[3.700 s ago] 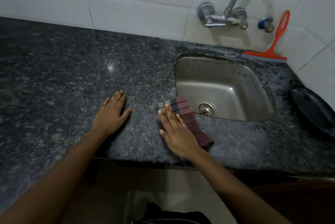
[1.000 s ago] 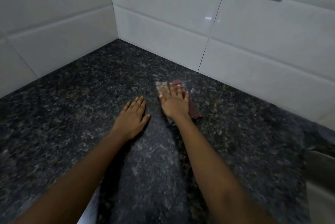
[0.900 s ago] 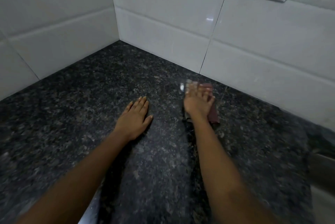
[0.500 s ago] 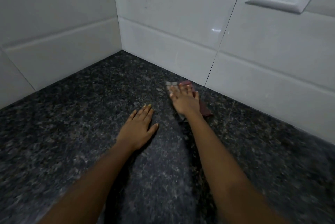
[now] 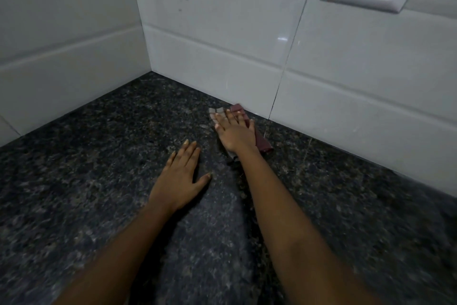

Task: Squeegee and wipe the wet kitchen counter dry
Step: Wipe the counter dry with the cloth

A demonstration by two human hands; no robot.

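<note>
- The cloth point(image 5: 262, 142) lies flat under the right hand point(image 5: 236, 134), its long axis running from beyond the fingertips back past the wrist, angled toward the tiled wall point(image 5: 346, 87)
- Folded, maroon with grey checks at the fingertip end
- Right fingers slightly spread, pressing it down
- Left hand point(image 5: 181, 177) flat on the counter point(image 5: 86, 156), fingers together, thumb out

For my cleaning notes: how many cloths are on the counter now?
1. A maroon-and-grey checked cloth lies flat under the right hand on the dark speckled granite counter, near the white tiled wall. No other cloth shows.
</note>
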